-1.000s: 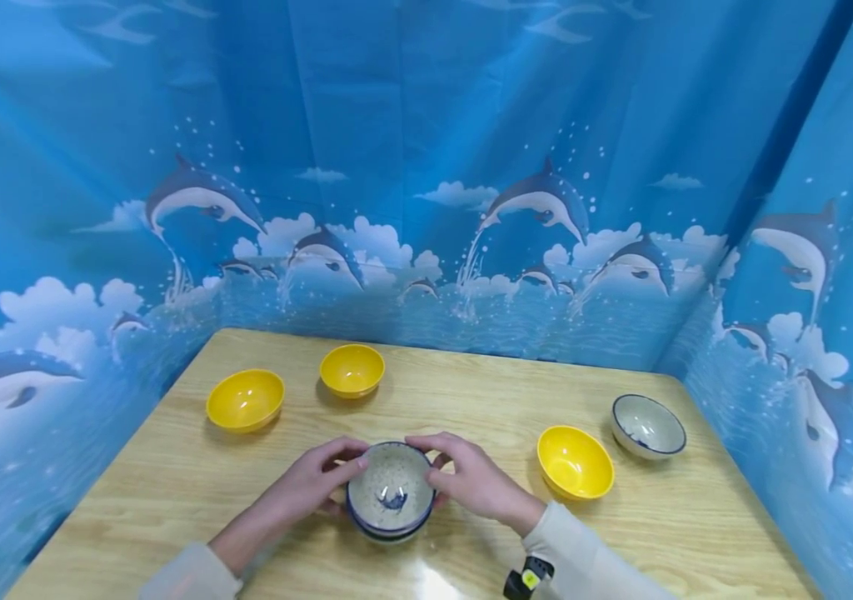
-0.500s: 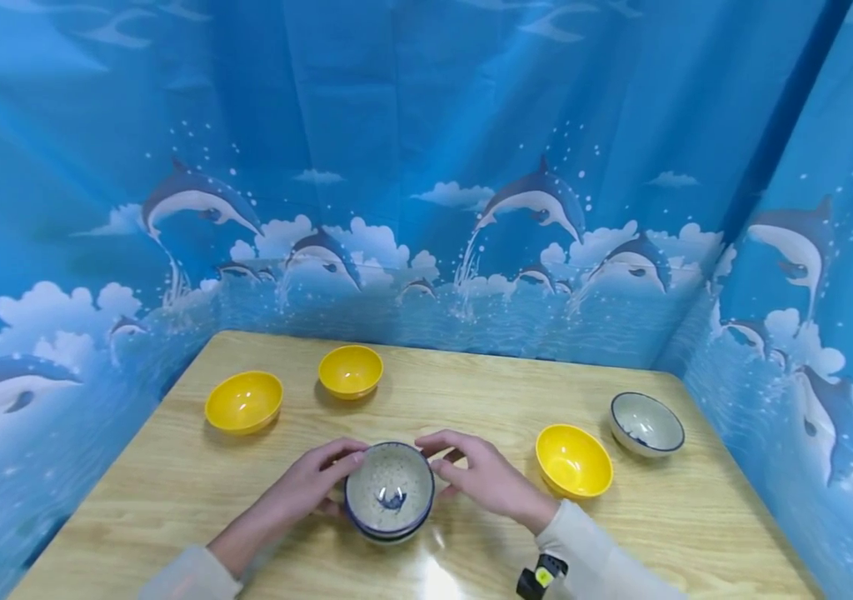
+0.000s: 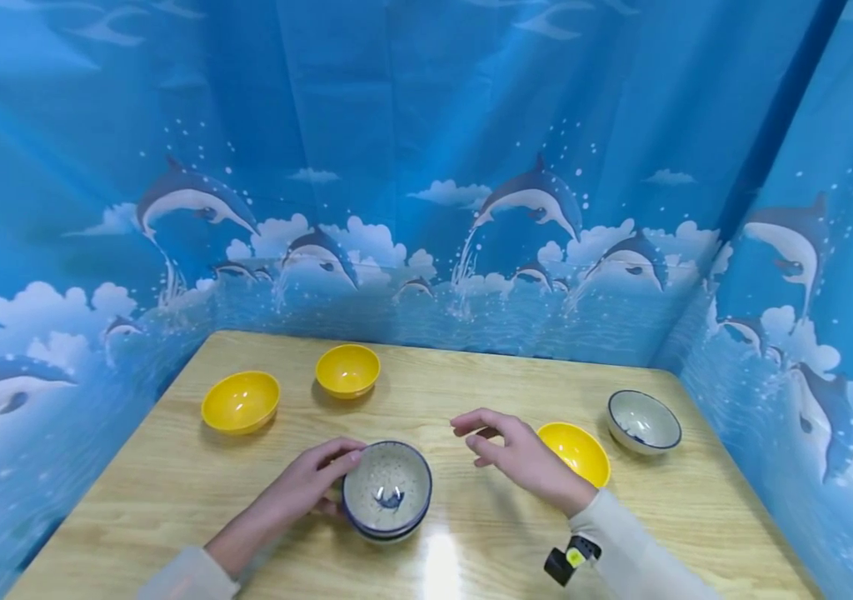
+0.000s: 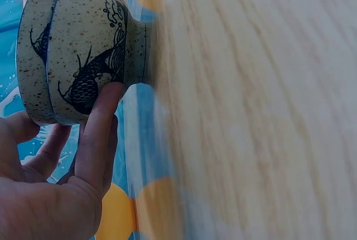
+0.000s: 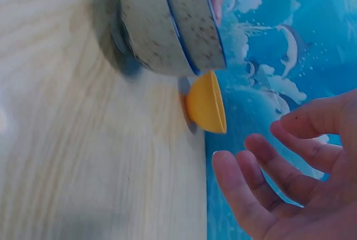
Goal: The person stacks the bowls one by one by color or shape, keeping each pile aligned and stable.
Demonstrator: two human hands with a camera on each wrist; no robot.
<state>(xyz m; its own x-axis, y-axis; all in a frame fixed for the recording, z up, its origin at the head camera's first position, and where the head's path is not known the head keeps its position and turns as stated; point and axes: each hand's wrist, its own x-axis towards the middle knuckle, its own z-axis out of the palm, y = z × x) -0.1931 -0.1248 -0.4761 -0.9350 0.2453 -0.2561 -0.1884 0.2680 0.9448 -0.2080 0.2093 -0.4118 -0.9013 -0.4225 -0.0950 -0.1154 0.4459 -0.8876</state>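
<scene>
Plainly, with the stack as the clock's centre and twelve at the table's far edge, the first yellow bowl (image 3: 241, 402) lies at ten o'clock, upright on the wooden table (image 3: 471, 383). The left hand (image 3: 314, 477) comes next, at nine o'clock, grasping the stack of speckled bowls (image 3: 387, 483): its thumb is at the upper rim and its fingers are against the side, below a dark fish drawing (image 4: 95, 75) in the left wrist view. A second yellow bowl (image 3: 347, 371) stands between eleven and twelve. The stack itself, two blue-rimmed bowls nested one in the other, sits upright on the table. Between two and three o'clock, the right hand (image 3: 520, 454) is free, its fingers loosely bent and clear of the stack. It partly covers the third yellow bowl (image 3: 582, 450), close to three o'clock. A black wrist device (image 3: 560, 567) shows at the right sleeve (image 3: 632, 537). Farthest right, toward half past two, a lone gray bowl (image 3: 644, 417) rests beside that yellow one. A blue dolphin-printed curtain (image 3: 411, 108) hangs behind.
</scene>
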